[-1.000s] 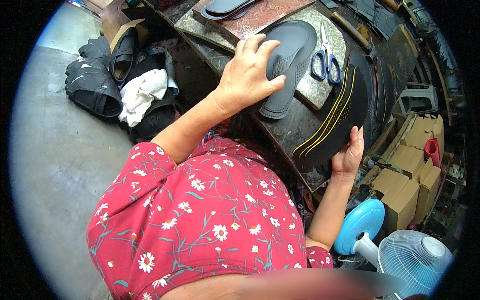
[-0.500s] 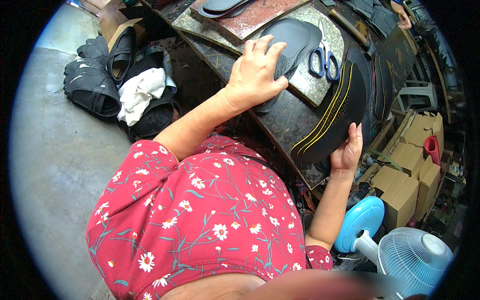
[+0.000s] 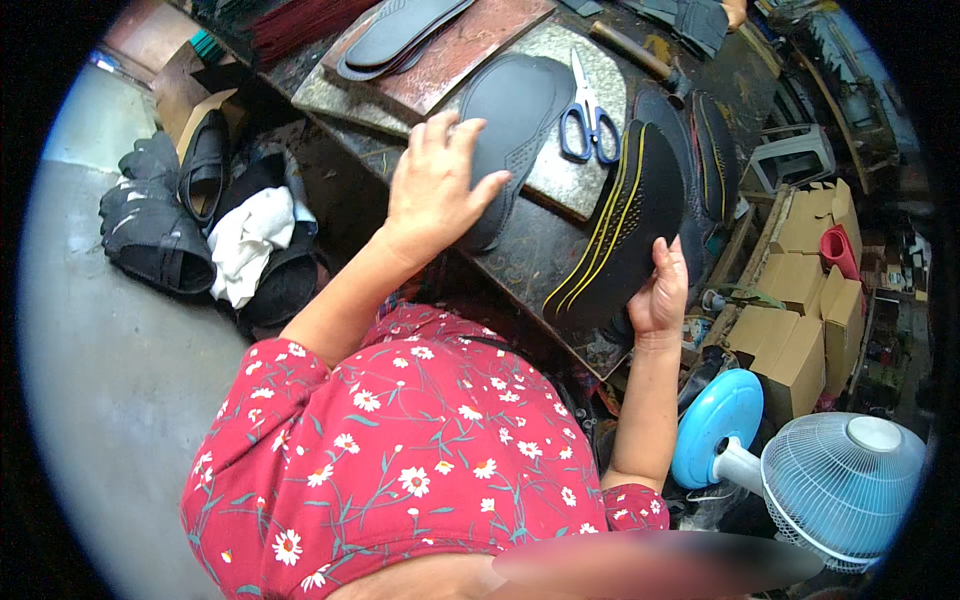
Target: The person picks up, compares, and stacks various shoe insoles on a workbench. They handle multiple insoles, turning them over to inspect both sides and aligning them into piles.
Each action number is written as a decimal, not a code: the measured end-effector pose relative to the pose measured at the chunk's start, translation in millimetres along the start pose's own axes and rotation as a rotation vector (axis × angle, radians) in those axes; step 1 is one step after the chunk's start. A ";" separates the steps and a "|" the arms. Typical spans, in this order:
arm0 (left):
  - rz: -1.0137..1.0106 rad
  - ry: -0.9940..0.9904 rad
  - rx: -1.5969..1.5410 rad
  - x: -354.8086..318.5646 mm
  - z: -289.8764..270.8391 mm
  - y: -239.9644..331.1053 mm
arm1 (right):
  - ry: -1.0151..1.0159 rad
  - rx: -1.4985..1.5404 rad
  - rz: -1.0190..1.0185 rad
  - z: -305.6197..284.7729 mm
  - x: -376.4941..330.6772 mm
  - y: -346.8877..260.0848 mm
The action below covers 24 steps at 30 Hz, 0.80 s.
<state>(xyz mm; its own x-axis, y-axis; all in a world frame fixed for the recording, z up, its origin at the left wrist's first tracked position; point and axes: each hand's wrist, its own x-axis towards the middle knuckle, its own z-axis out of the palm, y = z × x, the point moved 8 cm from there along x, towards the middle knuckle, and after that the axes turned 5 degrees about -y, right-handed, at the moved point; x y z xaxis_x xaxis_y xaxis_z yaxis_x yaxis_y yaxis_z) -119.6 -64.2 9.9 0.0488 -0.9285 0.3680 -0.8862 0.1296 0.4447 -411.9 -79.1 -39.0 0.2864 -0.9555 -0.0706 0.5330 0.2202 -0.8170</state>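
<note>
My left hand (image 3: 432, 188) is open, fingers spread, at the left edge of some dark grey shoe insoles (image 3: 512, 95). Its fingertips overlap their edge; whether they press on it I cannot tell. The insoles lie partly on a speckled stone slab (image 3: 568, 188) and overhang toward me. Beside them, blue-handled scissors (image 3: 590, 128) rest on the slab, blades pointing away. My right hand (image 3: 658, 292) grips the right edge of a stack of black insoles (image 3: 630, 225) with yellow-lined edges and small perforations. Part of that hand is hidden behind the stack.
More insoles (image 3: 395, 35) sit on a reddish slab (image 3: 470, 55) at the back left. A hammer (image 3: 640, 55) lies farther back. Black sandals (image 3: 160, 255) and a white cloth (image 3: 250, 240) are left of the table. Cardboard boxes (image 3: 780, 350) and a fan (image 3: 845, 490) stand right.
The whole view has shifted, moving the table leftward in the picture. My left hand has drawn slightly back from the grey insoles toward me. The right hand stays at the black stack.
</note>
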 end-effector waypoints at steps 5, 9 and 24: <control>-0.107 -0.099 -0.167 0.7 -1.4 -15.6 | 0.023 -0.090 0.047 14.4 1.7 -4.2; -0.020 0.007 -0.101 0.1 -11.7 -2.4 | 0.030 -0.130 0.112 39.0 1.1 -5.9; -0.050 -0.050 -0.226 -14.6 0.8 -11.0 | -0.117 -1.283 -0.210 108.4 -3.8 -18.2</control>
<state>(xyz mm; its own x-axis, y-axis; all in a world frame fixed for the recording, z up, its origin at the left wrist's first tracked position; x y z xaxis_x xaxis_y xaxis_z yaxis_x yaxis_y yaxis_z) -111.0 -52.4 -1.0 0.0626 -0.9510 0.3028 -0.7573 0.1523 0.6350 -336.4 -58.1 38.2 0.3925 -0.9117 0.1215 -0.5408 -0.3356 -0.7713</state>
